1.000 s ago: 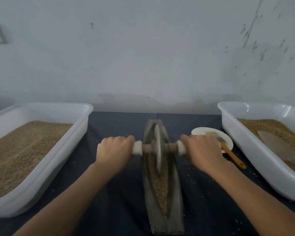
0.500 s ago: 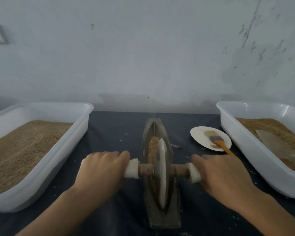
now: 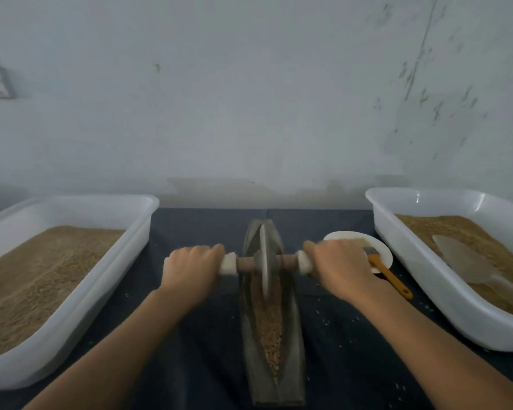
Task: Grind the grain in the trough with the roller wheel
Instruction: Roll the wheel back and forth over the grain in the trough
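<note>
A long boat-shaped metal trough lies lengthwise in the middle of the dark table. Brown grain fills its near half. The thin roller wheel stands upright in the groove toward the trough's far end, on a wooden axle with white-wrapped handles. My left hand grips the left handle and my right hand grips the right handle. Both arms reach forward.
A white tub of grain stands on the left. Another white tub on the right holds grain and a pale scoop. A small white plate and an orange-handled brush lie behind my right hand. Stray grains dot the cloth.
The wheel rolled toward me half a second ago and has now rolled back away to the far part of the trough, both hands moving with it. The near grain is uncovered again.
</note>
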A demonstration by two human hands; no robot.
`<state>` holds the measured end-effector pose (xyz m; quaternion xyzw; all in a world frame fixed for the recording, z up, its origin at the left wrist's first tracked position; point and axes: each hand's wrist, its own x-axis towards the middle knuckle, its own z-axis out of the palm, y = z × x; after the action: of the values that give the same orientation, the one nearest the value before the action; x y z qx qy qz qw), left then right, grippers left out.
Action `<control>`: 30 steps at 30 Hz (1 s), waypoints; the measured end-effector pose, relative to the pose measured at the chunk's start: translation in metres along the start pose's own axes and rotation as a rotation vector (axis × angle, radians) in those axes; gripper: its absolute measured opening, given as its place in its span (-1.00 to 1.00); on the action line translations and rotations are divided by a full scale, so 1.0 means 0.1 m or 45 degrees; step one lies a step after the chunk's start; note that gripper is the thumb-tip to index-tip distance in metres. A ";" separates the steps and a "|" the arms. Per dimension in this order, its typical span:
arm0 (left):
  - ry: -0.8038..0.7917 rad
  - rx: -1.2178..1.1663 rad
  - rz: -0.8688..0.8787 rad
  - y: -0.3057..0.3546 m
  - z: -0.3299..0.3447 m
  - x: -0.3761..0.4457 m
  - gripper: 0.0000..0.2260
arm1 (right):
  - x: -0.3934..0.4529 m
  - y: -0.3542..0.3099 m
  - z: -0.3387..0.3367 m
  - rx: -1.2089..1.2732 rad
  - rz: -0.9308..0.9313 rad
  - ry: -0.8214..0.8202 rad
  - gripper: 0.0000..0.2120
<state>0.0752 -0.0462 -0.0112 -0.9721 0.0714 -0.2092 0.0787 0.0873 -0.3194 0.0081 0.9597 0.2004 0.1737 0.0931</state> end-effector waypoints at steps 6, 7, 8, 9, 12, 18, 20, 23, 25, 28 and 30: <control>0.018 -0.067 0.310 -0.04 -0.44 -0.70 -0.51 | -0.77 -0.04 -0.19 0.080 -0.113 -0.035 -0.60; -0.015 -0.071 0.292 -0.04 -0.47 -0.71 -0.53 | -0.78 -0.04 -0.18 0.088 -0.102 -0.088 -0.64; -0.059 -0.054 0.271 -0.04 -0.46 -0.70 -0.58 | -0.74 -0.04 -0.16 0.095 -0.075 -0.159 -0.68; -0.067 -0.040 0.234 -0.04 -0.40 -0.63 -0.65 | -0.67 -0.04 -0.14 0.098 -0.050 -0.174 -0.72; -0.088 -0.002 0.075 0.00 -0.18 -0.31 -0.78 | -0.32 -0.02 0.01 0.050 0.000 -0.079 -0.75; 0.053 0.028 -0.020 -0.01 0.05 0.31 -0.76 | 0.32 0.07 0.15 -0.017 0.102 0.059 -0.78; 0.051 0.071 -0.011 0.02 -0.02 0.28 -0.74 | 0.25 0.06 0.13 0.010 0.113 0.050 -0.79; -0.033 0.002 0.036 0.03 -0.16 -0.08 -0.72 | -0.15 0.00 0.03 0.096 0.041 -0.064 -0.77; -0.070 -0.035 0.141 0.01 -0.30 -0.40 -0.67 | -0.51 -0.04 -0.09 0.079 -0.050 -0.008 -0.64; 0.032 -0.102 0.309 -0.02 -0.49 -0.74 -0.54 | -0.85 -0.09 -0.27 0.112 -0.107 0.193 -0.46; -0.033 -0.081 0.271 -0.04 -0.50 -0.74 -0.52 | -0.85 -0.09 -0.27 0.102 -0.130 0.235 -0.46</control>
<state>-0.0122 -0.0361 0.0050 -0.9636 0.1797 -0.1848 0.0704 0.0009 -0.3439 0.0053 0.9312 0.2634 0.2482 0.0446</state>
